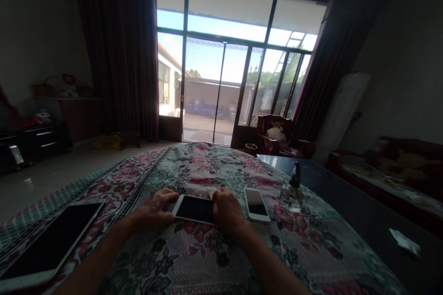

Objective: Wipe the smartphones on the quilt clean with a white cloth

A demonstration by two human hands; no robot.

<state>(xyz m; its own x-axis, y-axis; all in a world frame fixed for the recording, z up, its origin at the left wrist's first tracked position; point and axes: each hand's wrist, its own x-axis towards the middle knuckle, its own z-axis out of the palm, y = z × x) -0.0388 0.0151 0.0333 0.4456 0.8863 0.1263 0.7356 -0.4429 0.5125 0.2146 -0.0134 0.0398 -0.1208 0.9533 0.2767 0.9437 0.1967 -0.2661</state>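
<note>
A white-framed smartphone with a dark screen lies sideways on the flowered cloth in front of me. My left hand grips its left end, thumb at the near corner and fingers at the far one. Over the right end of the screen, my right hand is closed with bent fingers. A bit of white wipe or tissue sticks out from under those fingers; most of it is hidden. Just right of that hand rests a second white phone, apart from it.
A clear spray bottle with a black top stands at the right. At the lower left lies a large white tablet. The flowered tablecloth partly covers a dark table, where a crumpled white packet lies.
</note>
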